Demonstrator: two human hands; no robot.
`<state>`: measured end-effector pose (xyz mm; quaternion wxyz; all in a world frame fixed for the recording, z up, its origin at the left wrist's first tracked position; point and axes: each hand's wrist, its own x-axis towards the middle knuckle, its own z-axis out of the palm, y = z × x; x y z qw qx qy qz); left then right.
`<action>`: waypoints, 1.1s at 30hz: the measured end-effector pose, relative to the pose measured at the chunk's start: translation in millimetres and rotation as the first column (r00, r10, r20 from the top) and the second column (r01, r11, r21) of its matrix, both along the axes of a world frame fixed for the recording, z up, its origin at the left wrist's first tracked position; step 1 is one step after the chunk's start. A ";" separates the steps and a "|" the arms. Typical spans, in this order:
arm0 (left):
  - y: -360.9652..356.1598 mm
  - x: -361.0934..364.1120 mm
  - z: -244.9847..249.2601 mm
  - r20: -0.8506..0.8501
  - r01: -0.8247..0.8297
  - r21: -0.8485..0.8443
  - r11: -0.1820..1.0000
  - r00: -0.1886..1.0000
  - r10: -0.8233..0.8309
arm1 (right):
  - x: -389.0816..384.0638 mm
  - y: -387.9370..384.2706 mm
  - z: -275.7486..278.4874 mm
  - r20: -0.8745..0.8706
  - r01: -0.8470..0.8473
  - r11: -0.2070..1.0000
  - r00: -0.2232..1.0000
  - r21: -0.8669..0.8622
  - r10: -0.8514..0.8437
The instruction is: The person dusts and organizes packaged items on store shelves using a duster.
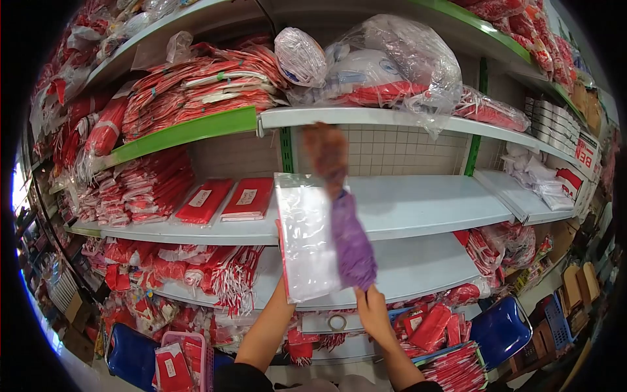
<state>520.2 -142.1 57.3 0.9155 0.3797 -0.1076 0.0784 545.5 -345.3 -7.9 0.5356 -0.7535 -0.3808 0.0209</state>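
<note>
In my right hand (372,307) is the lower end of a purple and brown duster (353,242), its brown top blurred by motion and raised to the upper shelf's edge. A clear plastic packet with a white face and a red edge (307,242) stands upright just left of the duster. My left hand is hidden behind this packet; only the forearm shows below it. Two flat red packets with white labels (204,201) (247,198) lie on the middle shelf (424,202), left of the white packet.
The upper shelf (366,116) bears stacked red packets (202,85) and large plastic bags (385,65). Piled red packets (144,189) fill the middle shelf's left. Below are a tape roll (337,322), a pink basket (208,359) and two blue chairs (499,332) (130,356).
</note>
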 end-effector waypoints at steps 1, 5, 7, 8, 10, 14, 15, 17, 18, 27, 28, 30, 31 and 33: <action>-3.0 0.6 1.3 0.000 0.001 0.010 1.000 1.000 -0.001 | 0.7 2.2 3.0 -0.003 0.035 0.999 0.999 -0.008 -0.035; -8.0 -6.6 -0.3 -0.001 -0.002 0.016 1.000 1.000 0.002 | -25.1 -1.3 5.5 0.080 -0.226 0.969 0.973 0.104 0.218; -5.0 -10.2 -4.0 0.012 -0.023 -0.006 1.000 1.000 0.023 | -23.9 -13.6 -7.2 0.064 -0.338 0.941 0.940 0.026 0.335; -0.9 -11.5 -4.7 0.023 -0.038 -0.026 0.999 0.999 0.039 | -21.8 -19.1 -7.0 0.009 -0.256 0.966 0.967 0.014 0.256; 9.6 -16.2 -7.2 0.046 -0.080 -0.059 0.995 0.996 0.082 | -22.2 -27.3 -7.1 -0.101 -0.096 0.995 0.991 -0.030 0.093; 24.2 -19.7 -14.3 0.064 -0.161 -0.119 0.980 0.983 0.169 | -29.6 -29.6 -34.6 0.015 -0.050 0.990 0.998 -0.130 0.053; 24.2 -18.9 -14.8 0.062 -0.172 -0.124 0.977 0.982 0.181 | -33.6 -32.7 -33.1 -0.064 -0.216 0.965 0.976 -0.147 0.208; 26.1 -17.6 -15.5 0.054 -0.199 -0.136 0.971 0.977 0.208 | -34.1 -36.0 -38.3 0.014 -0.250 0.960 0.967 -0.128 0.254; 25.8 -16.9 -14.9 0.053 -0.212 -0.143 0.967 0.974 0.221 | -32.7 -35.8 -39.8 0.057 -0.271 0.955 0.959 -0.120 0.279; 10.8 -12.3 -2.4 0.015 -0.285 -0.131 0.949 0.957 0.290 | -22.1 -24.8 -44.7 -0.053 -0.269 0.962 0.961 0.051 0.271; 7.9 -11.2 -0.9 0.008 -0.286 -0.123 0.950 0.957 0.289 | -20.8 -24.3 -39.9 -0.015 -0.304 0.947 0.952 0.104 0.307; -4.1 -5.0 2.3 -0.014 -0.286 -0.100 0.953 0.958 0.286 | -1.7 -21.5 -28.8 0.014 -0.172 0.976 0.985 0.133 0.172; -9.5 -4.5 1.9 -0.025 -0.287 -0.090 0.954 0.958 0.286 | 15.7 -16.1 -36.0 -0.025 -0.096 0.987 0.995 0.130 0.100; -24.2 1.3 1.7 -0.054 -0.286 -0.058 0.956 0.958 0.283 | 36.5 -9.1 -26.8 -0.076 0.016 0.996 0.997 0.090 -0.009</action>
